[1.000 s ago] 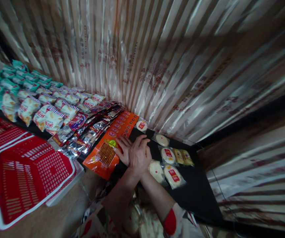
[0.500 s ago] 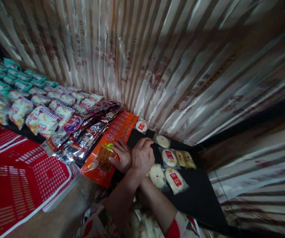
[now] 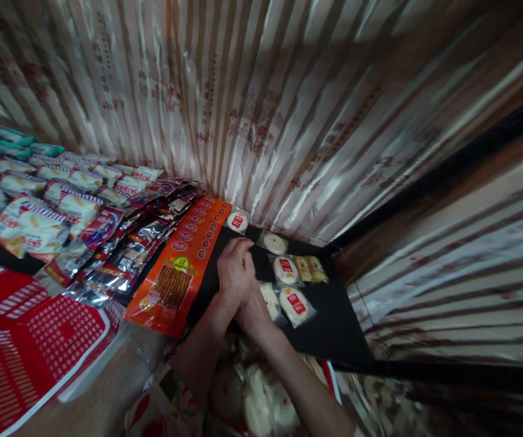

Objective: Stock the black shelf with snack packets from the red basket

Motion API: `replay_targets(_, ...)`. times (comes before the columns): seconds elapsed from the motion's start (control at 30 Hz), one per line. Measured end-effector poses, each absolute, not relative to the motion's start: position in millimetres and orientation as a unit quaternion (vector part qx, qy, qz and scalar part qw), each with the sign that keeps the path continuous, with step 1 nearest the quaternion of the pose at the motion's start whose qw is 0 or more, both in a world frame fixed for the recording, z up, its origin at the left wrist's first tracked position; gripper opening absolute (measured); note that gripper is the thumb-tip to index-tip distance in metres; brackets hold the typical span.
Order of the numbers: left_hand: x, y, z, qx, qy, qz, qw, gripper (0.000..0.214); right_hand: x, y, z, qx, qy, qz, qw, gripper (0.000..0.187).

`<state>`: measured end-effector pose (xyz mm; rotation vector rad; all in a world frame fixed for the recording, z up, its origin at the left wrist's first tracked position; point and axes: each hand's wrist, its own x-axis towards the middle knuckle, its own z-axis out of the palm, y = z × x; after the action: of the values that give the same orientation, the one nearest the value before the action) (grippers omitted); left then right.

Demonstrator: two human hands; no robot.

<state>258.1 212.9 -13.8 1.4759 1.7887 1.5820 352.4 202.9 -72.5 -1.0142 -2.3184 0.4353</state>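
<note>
My left hand (image 3: 234, 268) is over the black shelf (image 3: 325, 331), its fingers curled together; whether anything is inside them I cannot see. My right hand (image 3: 251, 303) lies behind and beneath it, wrists crossed, its fingers hidden. Just left of both is a large orange snack packet (image 3: 165, 285) with brown sticks pictured on it. To the right lie several round white cakes in clear wrappers, among them a red-labelled cake (image 3: 296, 305) and a plain one (image 3: 274, 243). Another round cake (image 3: 270, 301) is partly covered by my right hand.
Silver-and-red packets (image 3: 133, 249) overlap left of the orange one, then white snack bags (image 3: 33, 221) and green bags (image 3: 10, 142). A red basket (image 3: 56, 321) stands lower left. Wrapped cakes (image 3: 261, 394) sit below my forearms. Two yellow packs (image 3: 310, 268) lie right. Striped plastic sheeting (image 3: 243, 115) hangs behind.
My right hand has left the orange packet and moved right, behind my left hand. The view has shifted right, showing more of the wrapped cakes below my arms.
</note>
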Motion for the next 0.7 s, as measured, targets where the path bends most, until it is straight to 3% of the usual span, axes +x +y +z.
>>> replay_targets(0.13,267.0,211.6,-15.0,0.596,0.682,0.383,0.183,0.031,407.8,178.8,-58.6,-0.443,-0.856,0.065,0.257,0.046)
replay_targets(0.3,281.2,203.6,-25.5,0.678,0.675,0.201,0.209,0.028,440.8,163.0,-80.6,-0.463,-0.852,0.076,0.231,0.059)
replay_targets(0.47,285.1,193.6,-25.7,0.694,0.672,0.175,0.191,0.029,440.6,160.2,-90.8,-0.461,-0.839,0.086,0.276,0.047)
replay_targets(0.7,289.6,193.3,-15.3,0.624,0.717,0.243,0.193,0.032,438.8,165.2,-65.7,-0.476,-0.796,0.131,0.35,0.033)
